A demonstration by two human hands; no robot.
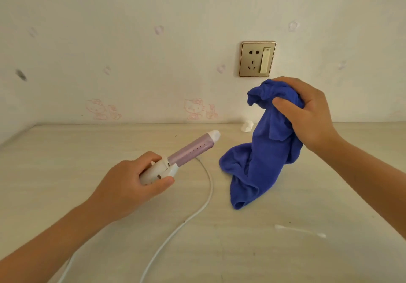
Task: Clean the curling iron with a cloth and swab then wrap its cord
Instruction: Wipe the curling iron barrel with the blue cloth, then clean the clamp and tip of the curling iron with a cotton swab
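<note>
Curling iron (188,151) in left grip (129,181), clear of cloth (259,161)

left hand (125,181) at 7 o'clock, fingers curled round the curling iron (189,151), right hand (312,115) up at 2 bunching the cloth (259,161)

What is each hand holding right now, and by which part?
The left hand grips the curling iron by its white handle. The right hand holds the blue cloth bunched at its top.

Blue cloth (259,159); lilac-and-white curling iron (189,151).
</note>
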